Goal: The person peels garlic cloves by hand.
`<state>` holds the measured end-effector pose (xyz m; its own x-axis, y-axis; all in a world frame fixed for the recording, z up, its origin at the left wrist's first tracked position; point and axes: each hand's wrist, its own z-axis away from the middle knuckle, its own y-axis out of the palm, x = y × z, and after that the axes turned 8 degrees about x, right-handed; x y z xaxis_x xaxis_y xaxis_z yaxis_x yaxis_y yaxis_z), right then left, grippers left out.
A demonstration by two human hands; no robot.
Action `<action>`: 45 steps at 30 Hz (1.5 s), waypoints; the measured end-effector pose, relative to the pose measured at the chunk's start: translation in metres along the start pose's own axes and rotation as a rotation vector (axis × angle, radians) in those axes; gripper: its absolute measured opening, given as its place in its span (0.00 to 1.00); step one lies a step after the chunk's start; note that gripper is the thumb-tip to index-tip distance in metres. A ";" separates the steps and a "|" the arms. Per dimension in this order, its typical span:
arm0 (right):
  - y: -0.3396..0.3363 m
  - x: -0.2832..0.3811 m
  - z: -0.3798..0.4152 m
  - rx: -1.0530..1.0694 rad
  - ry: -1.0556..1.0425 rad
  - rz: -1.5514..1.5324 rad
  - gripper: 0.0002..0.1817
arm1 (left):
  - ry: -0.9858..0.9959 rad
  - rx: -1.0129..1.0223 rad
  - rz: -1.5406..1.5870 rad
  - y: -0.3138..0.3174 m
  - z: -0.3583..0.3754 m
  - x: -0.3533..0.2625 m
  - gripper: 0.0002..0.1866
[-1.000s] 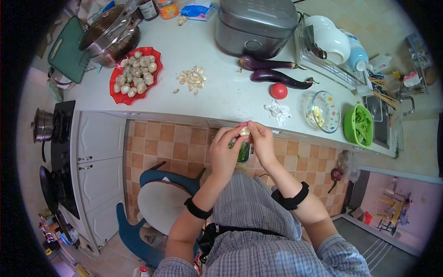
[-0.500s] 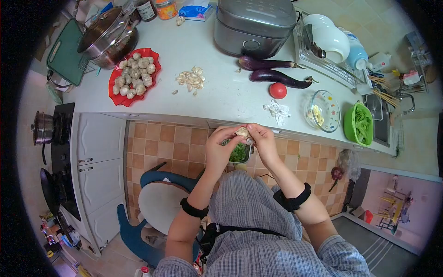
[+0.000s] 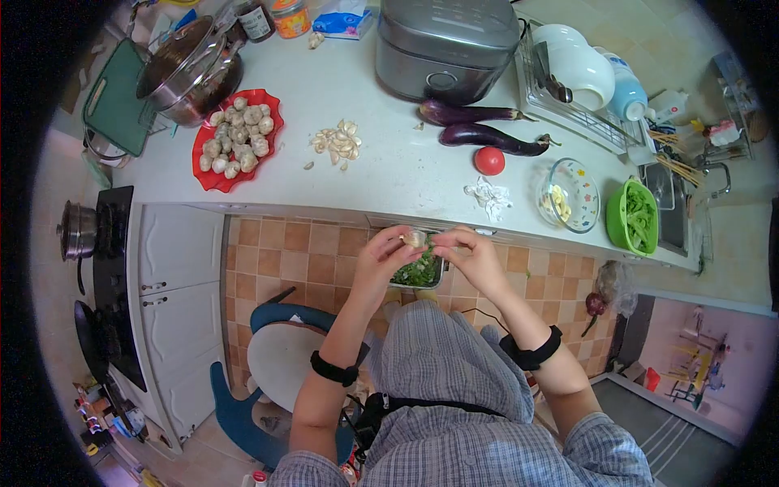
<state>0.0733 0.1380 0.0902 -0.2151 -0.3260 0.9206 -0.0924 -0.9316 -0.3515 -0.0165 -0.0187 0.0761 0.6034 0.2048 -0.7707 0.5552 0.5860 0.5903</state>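
Note:
Over the floor at the counter's front edge, my left hand (image 3: 383, 258) pinches a garlic clove (image 3: 414, 239) between thumb and fingers. Just right of it, my right hand (image 3: 475, 258) has thumb and fingertips pressed together; whatever is between them is too small to make out. Below the hands stands a container of chopped greens (image 3: 417, 271), partly covered by them. On the counter lie a heap of loose garlic cloves (image 3: 337, 143), a patch of white peelings (image 3: 489, 197) and a glass bowl (image 3: 580, 191) with pale peeled cloves (image 3: 559, 202) in it.
A red plate (image 3: 268, 154) bears several garlic bulbs (image 3: 237, 134). Two eggplants (image 3: 495, 140), a tomato (image 3: 489, 161) and a rice cooker (image 3: 448, 53) occupy the counter's middle. A green basket (image 3: 621, 231) of leafy vegetables sits right. A chair (image 3: 288, 365) stands at lower left.
My hands have come apart: the right one has moved right and slightly down, while the left keeps the clove. More of the greens container shows between them.

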 end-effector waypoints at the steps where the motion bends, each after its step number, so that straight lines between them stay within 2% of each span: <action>1: 0.000 0.004 0.000 -0.003 0.001 -0.001 0.14 | -0.007 -0.001 -0.062 -0.001 0.000 0.002 0.15; 3: 0.001 0.014 -0.001 -0.008 -0.010 -0.251 0.16 | 0.004 0.026 -0.146 -0.001 0.001 0.005 0.15; 7: 0.006 0.018 -0.001 0.014 0.041 -0.300 0.15 | 0.048 0.027 -0.241 0.006 -0.001 0.006 0.14; 9: 0.007 0.010 -0.002 0.010 0.068 -0.480 0.14 | 0.051 0.037 -0.249 0.005 -0.003 0.009 0.13; 13: 0.004 0.008 -0.002 0.042 0.098 -0.564 0.13 | 0.021 0.059 -0.309 0.007 -0.002 0.004 0.12; 20: 0.010 0.016 -0.004 -0.060 0.104 -0.628 0.10 | 0.061 0.045 -0.428 0.009 -0.005 -0.003 0.12; 30: 0.029 0.016 -0.013 -0.326 0.119 -0.670 0.08 | 0.158 -0.123 -0.273 0.018 -0.012 0.012 0.13; 35: 0.032 0.018 -0.015 -0.331 0.211 -0.767 0.09 | 0.132 -0.146 -0.264 0.015 -0.013 0.012 0.13; 38: 0.028 0.006 -0.018 -0.313 0.257 -0.864 0.11 | 0.036 -0.158 -0.128 0.018 -0.011 0.004 0.13; 41: 0.024 0.013 -0.020 -0.280 0.286 -1.037 0.12 | -0.013 -0.112 -0.072 0.015 -0.015 0.001 0.14; 42: 0.023 0.016 -0.020 -0.266 0.281 -1.128 0.12 | -0.022 -0.066 0.055 0.012 -0.016 0.000 0.15; 43: 0.021 0.015 -0.020 -0.266 0.279 -1.127 0.12 | -0.030 -0.020 0.181 0.011 -0.018 -0.001 0.15; 45: 0.016 0.012 -0.022 -0.199 0.246 -1.121 0.13 | -0.027 0.011 0.209 0.011 -0.019 -0.003 0.15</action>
<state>0.0477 0.1226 0.0923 -0.0974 0.7245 0.6823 -0.4965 -0.6296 0.5976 -0.0229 0.0020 0.0804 0.7211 0.2994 -0.6248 0.4224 0.5247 0.7391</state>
